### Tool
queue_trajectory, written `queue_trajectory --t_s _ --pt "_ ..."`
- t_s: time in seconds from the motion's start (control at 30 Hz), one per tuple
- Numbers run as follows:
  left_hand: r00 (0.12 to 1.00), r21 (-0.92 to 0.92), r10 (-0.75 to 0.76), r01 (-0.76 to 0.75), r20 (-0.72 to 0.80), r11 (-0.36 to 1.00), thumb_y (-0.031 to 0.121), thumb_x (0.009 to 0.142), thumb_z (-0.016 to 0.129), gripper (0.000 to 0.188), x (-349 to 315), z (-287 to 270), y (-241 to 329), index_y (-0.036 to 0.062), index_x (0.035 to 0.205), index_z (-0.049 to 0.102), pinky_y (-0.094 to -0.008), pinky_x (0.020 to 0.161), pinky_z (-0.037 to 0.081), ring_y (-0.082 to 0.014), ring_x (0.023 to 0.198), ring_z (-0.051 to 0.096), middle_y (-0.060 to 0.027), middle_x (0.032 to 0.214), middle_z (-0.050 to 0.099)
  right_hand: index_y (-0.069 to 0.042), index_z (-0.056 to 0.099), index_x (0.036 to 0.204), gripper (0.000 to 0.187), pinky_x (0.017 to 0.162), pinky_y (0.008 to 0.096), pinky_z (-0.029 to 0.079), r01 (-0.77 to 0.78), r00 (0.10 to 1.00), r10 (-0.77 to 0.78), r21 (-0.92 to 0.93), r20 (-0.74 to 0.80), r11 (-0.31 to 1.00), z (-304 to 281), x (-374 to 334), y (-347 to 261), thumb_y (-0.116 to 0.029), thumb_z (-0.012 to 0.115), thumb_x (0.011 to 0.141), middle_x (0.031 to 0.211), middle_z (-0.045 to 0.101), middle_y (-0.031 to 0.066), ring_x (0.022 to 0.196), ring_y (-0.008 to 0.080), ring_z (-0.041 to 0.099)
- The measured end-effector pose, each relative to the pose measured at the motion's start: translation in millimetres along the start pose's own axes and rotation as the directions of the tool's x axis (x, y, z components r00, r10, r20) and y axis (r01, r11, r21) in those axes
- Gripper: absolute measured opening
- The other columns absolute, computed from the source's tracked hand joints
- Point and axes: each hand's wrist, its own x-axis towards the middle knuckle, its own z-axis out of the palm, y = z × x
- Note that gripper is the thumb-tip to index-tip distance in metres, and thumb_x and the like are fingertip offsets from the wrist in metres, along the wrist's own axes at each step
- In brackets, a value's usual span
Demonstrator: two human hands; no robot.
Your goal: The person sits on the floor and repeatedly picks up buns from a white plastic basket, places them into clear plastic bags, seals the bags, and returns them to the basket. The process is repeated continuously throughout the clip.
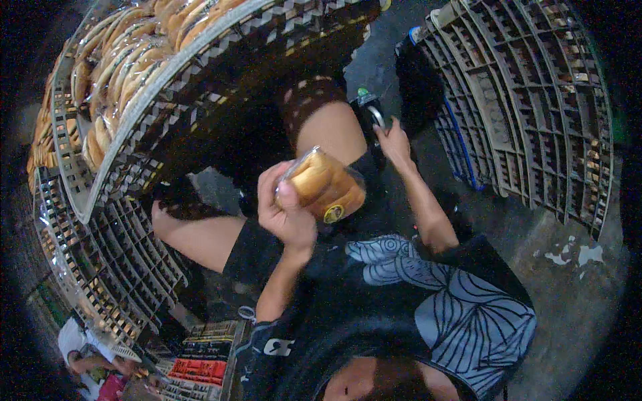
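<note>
1. bread pack (319, 180), rolls in clear wrap, above the black shorts (246, 244); the left hand's (286, 208) grip clasps its left end.
2. its long axis slants upper left to lower right, round yellow sticker (333, 213) at the bottom edge.
3. right hand (393, 144) at a pale handle (378, 115); cannot tell how tight its grip is.
4. slatted tray (134, 127), upper left, heaped with bagged bread (130, 67).
5. grey crates (498, 87) at right, above stained floor (528, 257); another person (75, 344) far lower left.

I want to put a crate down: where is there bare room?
Bare grey floor lies between the black, pale-printed shirt and the grey plastic lattice crates at right. Crowded: the upper-left grey plastic crate, packed with golden oblong loaves in clear plastic.
</note>
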Motion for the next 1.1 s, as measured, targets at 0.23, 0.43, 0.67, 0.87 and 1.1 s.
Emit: queue_trajectory --t_s 0.23,0.43,0.67,0.87,1.1 --pt "0.992 0.121 -0.111 0.118 -0.064 0.986 0.021 0.087 0.044 0.027 -1.1 -20.1 -10.5 -0.0041 0.088 0.054 -0.0276 0.076 0.041 -0.0164 0.083 0.052 -0.0093 0.088 0.055 0.004 0.057 0.093 0.037 0.073 0.0366 0.045 -0.106 0.862 0.124 -0.064 0.491 0.992 20.0 40.5 70.6 -0.03 0.055 0.079 0.094 0.058 0.0243 0.089 0.0286 0.058" --pt "0.998 0.079 -0.009 0.014 -0.064 0.997 0.022 0.088 0.041 0.029 14.2 -25.1 -9.2 -0.0038 0.089 0.054 -0.0277 0.077 0.04 -0.0175 0.082 0.052 -0.0098 0.088 0.055 0.002 0.059 0.082 0.024 0.066 0.0366 0.045 -0.068 0.94 0.189 -0.39 0.284 0.918 31.5 -22.1 132.0 -0.022 0.056 0.079 0.077 0.061 0.0164 0.077 0.0264 0.061" --pt "0.819 0.325 0.55 -0.571 0.162 0.754 0.025 0.081 0.051 0.025 26.1 -27.7 -10.7 -0.0001 0.086 0.054 -0.035 0.067 0.045 -0.0267 0.074 0.054 -0.0144 0.083 0.054 -0.002 0.056 0.075 0.021 0.092 0.0351 0.028 0.409 0.266 -0.952 0.876 0.153 0.255 -135.4 -68.9 -165.2 -0.022 0.051 0.079 0.12 0.043 0.0173 0.108 0.0235 0.041" --pt "0.66 0.235 0.695 -0.751 0.285 0.617 0.027 0.083 0.049 0.024 36.6 -37.2 12.5 0.0042 0.089 0.052 -0.0353 0.065 0.047 -0.0272 0.076 0.054 -0.0147 0.094 0.052 0.003 0.056 0.098 0.042 0.076 0.0318 0.044 0.593 0.186 -0.613 0.41 0.768 0.693 -135.5 -57.9 -249.8 -0.029 0.06 0.07 0.096 0.058 0.0187 0.087 0.0217 0.057" --pt "0.901 0.306 0.432 -0.425 0.051 0.852 0.036 0.088 0.039 0.039 56.3 -30.6 15.1 -0.0014 0.089 0.05 -0.0346 0.074 0.044 -0.0269 0.081 0.057 -0.0185 0.086 0.058 0.002 0.052 0.102 0.039 0.073 0.0286 0.045 -0.441 0.449 -0.693 0.814 0.564 0.378 -88.7 -70.0 -245.5 -0.031 0.056 0.082 0.093 0.059 0.0091 0.083 0.0143 0.054"
